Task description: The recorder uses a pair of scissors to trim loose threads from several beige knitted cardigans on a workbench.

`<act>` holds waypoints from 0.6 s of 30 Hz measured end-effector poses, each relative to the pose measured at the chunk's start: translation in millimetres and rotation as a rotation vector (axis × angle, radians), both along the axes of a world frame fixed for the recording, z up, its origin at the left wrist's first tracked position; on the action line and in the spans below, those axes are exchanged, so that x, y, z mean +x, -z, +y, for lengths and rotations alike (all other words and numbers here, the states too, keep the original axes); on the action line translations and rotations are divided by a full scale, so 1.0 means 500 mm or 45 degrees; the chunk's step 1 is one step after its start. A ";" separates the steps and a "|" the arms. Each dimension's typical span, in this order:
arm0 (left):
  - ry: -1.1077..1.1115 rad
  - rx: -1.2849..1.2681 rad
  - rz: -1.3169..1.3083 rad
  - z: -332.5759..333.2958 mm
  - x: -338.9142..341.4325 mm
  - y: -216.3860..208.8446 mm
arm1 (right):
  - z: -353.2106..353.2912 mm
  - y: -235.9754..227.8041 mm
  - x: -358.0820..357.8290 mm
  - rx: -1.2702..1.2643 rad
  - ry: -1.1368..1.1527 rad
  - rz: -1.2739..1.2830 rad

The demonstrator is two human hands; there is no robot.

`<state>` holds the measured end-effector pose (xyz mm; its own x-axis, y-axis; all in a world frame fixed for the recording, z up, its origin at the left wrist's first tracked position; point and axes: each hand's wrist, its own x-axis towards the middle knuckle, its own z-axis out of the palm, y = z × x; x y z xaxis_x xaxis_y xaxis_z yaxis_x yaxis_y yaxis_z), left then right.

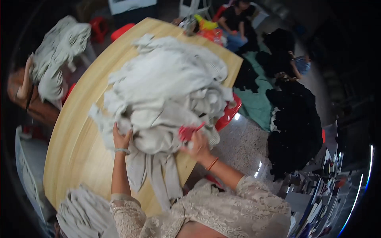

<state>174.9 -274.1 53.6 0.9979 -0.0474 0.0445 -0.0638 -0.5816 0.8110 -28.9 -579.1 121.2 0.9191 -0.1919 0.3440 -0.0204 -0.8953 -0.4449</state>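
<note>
A heap of pale grey-white knit garments [158, 75] covers much of the wooden table in front of me. At the heap's near left, my left hand [121, 137] has its thumb and fingers about a bunched fold of a garment [125, 126]. My right hand [198, 146] is closed round a small red object [187, 132] with a thin red end pointing right; blur hides its exact kind. That hand lies against the heap's near right side. Ribbed sleeves or strips [158, 174] hang down over the table's near edge between my forearms.
The curved wooden table [75, 135] has another grey knit pile [85, 214] at its near left. A red stool [230, 113] stands by its right side. Black cloth piles [295, 123] and green cloth [254, 95] lie on the right floor. Other people [238, 23] sit around, one holding pale knitwear [59, 55].
</note>
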 end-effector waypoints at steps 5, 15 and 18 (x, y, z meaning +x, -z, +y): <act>-0.036 0.126 -0.059 -0.079 0.072 0.025 | 0.010 -0.001 0.030 0.145 -0.023 0.087; -0.539 -0.261 0.221 0.226 0.104 -0.040 | 0.094 -0.088 0.018 0.452 -0.435 0.200; -0.843 -0.808 0.028 0.429 0.101 -0.101 | 0.196 -0.143 -0.009 0.534 -0.748 0.315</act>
